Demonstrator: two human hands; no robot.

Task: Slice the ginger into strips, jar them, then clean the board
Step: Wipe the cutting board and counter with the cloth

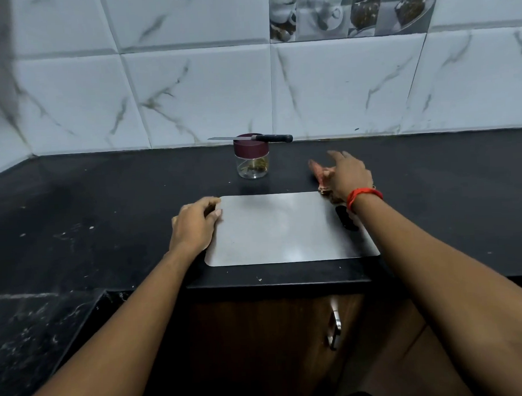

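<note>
While the left hand [195,224] grips the matte grey board [285,229], the right hand [348,176] hovers, fingers spread, over possibly a cloth [320,171].

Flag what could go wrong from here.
The knife lies balanced across the lidded jar, blade overhanging; bumping the jar could drop it. The board sits near the edge of the counter, held only at its left corner by the left hand; wiping may slide it.

The scene was dim and bluish. Soft glare lay on the metal board [285,226]; the wall tiles [189,90] bowed at the edges, and the right hand [347,176] was slightly blurred.
</note>
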